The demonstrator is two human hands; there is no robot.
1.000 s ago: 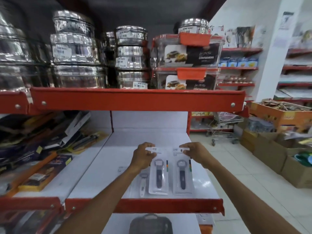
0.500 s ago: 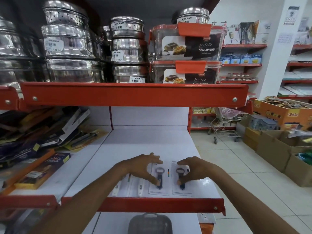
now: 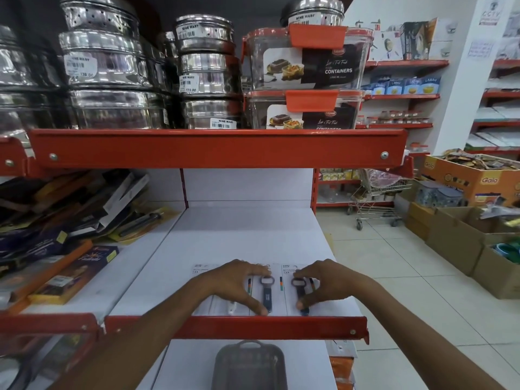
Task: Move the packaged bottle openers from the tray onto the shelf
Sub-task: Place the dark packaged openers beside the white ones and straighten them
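Observation:
Three packaged bottle openers lie flat side by side at the front of the white shelf (image 3: 247,237), just behind its red lip. My left hand (image 3: 236,282) rests over the left pack, which holds a white opener (image 3: 231,308). Its thumb and fingertips touch the middle pack (image 3: 266,294), which holds a dark blue opener. My right hand (image 3: 326,282) is arched over the right pack (image 3: 300,288), thumb at the opener's lower end and fingers at its head. A dark grey tray (image 3: 249,364) sits on the shelf below and looks empty.
Boxed knives and tools (image 3: 73,220) are piled on the shelf section to the left. Steel tins (image 3: 112,80) and plastic containers (image 3: 306,63) fill the shelf above. Cardboard boxes (image 3: 461,243) and a small trolley (image 3: 377,204) stand on the tiled aisle to the right.
Both hands slid from the packs' top edges down onto the openers. The packs now lie flat and closer to the shelf's front lip.

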